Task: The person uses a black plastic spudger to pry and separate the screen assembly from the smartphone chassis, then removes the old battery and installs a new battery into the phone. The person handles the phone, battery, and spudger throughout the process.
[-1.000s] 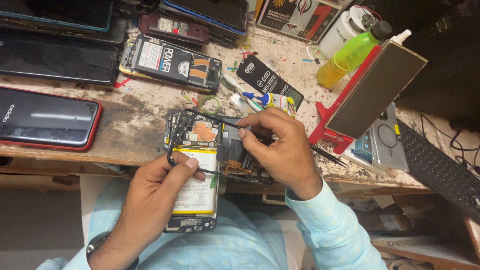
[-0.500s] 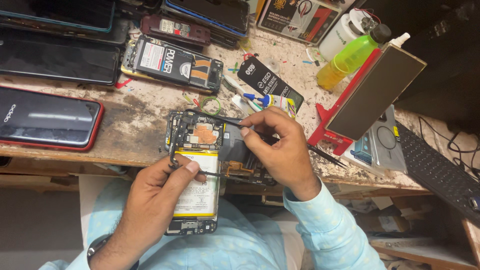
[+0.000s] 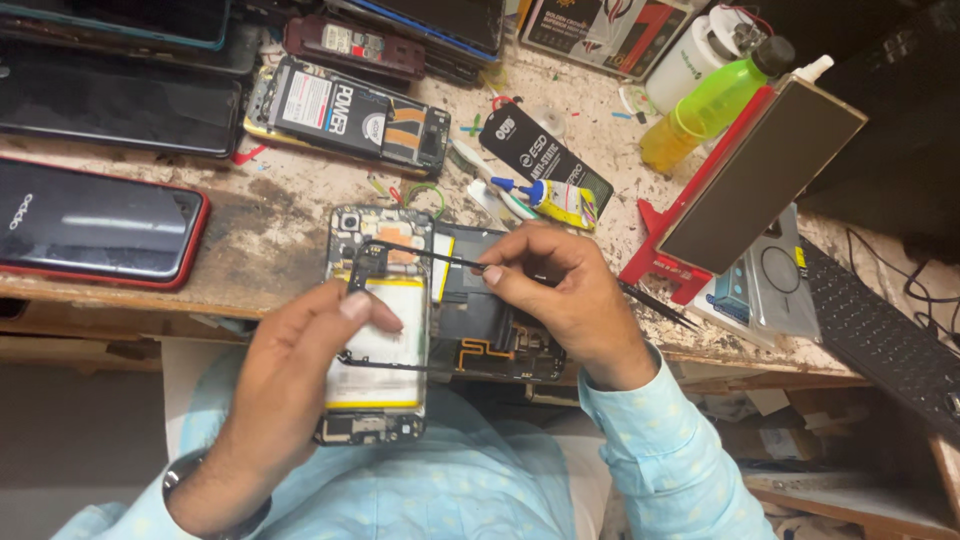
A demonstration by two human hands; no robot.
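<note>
- We hold the opened phone [image 3: 378,330] at the near edge of the desk [image 3: 270,250]; its lower end hangs over the edge, toward our body. Its back cover is off, so the pale battery and the small boards are in view.
- Our left hand [image 3: 300,370] supports the opened phone from the left side, and the thumb lies across the battery. The grip of this hand is closed around the phone body.
- Our right hand [image 3: 565,290] is just to the right of the opened phone. Its fingers are pressed together on thin black tweezers [image 3: 430,252], which are clamped between thumb and forefinger. The tips of the tweezers reach to the upper part of the opened phone, near the camera area. We cannot tell if the tips touch a part there.
- A dark back panel [image 3: 490,320] with an orange flex cable lies just to the right of the opened phone, partly under our right hand.
- Left of the opened phone, well apart, lies a phone with red frame [image 3: 95,220].
- Behind the opened phone lies another open phone [image 3: 350,110], and further right a green bottle [image 3: 710,105].
</note>
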